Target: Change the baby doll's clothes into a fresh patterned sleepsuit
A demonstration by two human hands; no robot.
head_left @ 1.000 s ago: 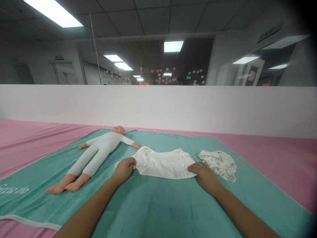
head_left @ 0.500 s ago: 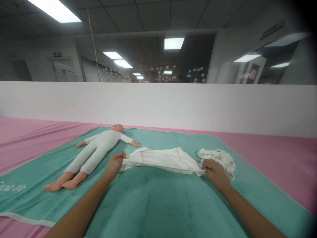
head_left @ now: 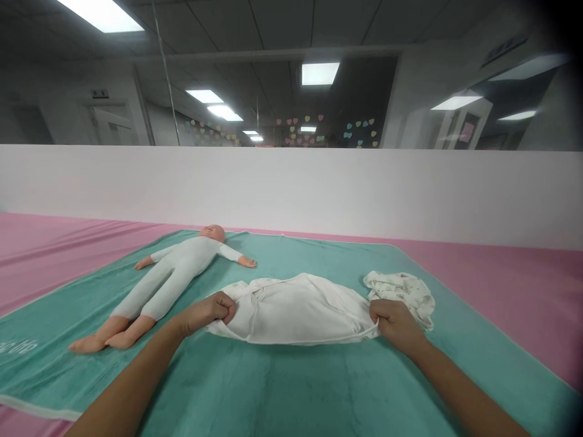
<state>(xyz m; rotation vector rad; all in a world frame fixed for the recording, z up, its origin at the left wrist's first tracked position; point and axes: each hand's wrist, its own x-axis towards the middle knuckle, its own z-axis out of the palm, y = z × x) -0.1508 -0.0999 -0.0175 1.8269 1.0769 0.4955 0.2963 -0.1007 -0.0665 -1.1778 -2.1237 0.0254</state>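
Garment, appearance: I see a small white garment, soft and plain, spread out in a wide flat shape with a rounded far edge. Creases gather at its left end, and a thin seam or hem runs along its near edge.
Garment, position: it lies on the teal towel, in the middle of the view, stretched between my two hands. Most of it rests on the towel; I cannot tell whether the gripped ends are lifted clear.
Left hand: my left hand is closed into a loose fist on the garment's left end. The fingers are curled in and cloth is bunched inside the grip.
Right hand: my right hand is closed in the same way on the garment's right end, knuckles up, with the cloth edge pinched under the fingers.
Doll: a baby doll in a pale one-piece suit lies on its back at the left of the towel, arms out, bare feet toward me. It is near the left hand but apart from it.
Patterned cloth: a crumpled white cloth with a faint print lies just beyond the right hand, close to the garment's right end.
Base: the towel lies on a pink sheet.
Background: a white partition wall runs across behind.
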